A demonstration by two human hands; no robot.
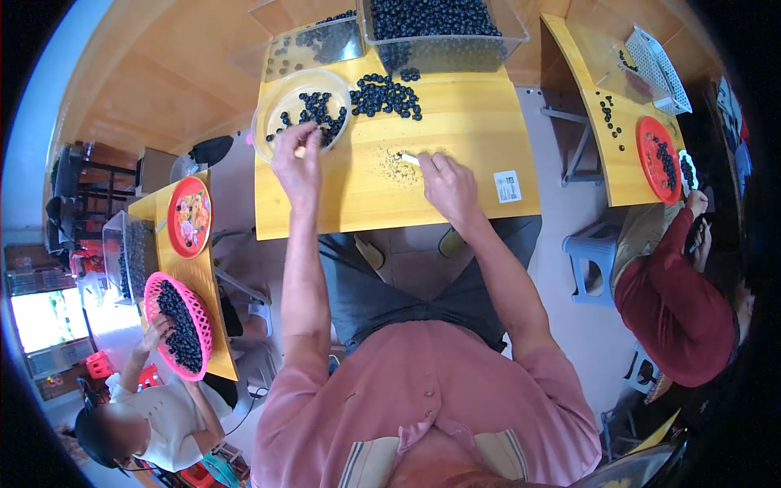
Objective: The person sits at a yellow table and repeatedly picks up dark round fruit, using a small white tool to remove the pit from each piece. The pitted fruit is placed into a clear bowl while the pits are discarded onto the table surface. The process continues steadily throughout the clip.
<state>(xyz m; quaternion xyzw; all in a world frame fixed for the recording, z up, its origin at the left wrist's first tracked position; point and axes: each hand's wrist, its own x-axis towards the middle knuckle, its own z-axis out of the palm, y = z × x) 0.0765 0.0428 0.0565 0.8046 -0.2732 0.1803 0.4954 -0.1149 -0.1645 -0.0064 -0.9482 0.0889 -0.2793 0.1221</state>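
Note:
My left hand (298, 168) is over the near rim of a clear round bowl (262, 130), its fingertips pinched together; whatever they hold, if anything, is too small to make out. Blueberries (319, 110) lie inside this bowl. Just to its right, a loose cluster of blueberries (382, 98) rests directly on the yellow table (366, 207). My right hand (449, 187) grips a short white stick-like tool (411, 159), whose tip points left at a scatter of small dark crumbs (394, 167). The tool's lower end is hidden in my fingers.
A large clear bin (512, 49) heaped with blueberries stands at the table's far edge, a tilted clear panel (342, 45) beside it. A white printed label (507, 186) lies at right. Co-workers sit at side tables with a pink basket (202, 325) and red trays (661, 191).

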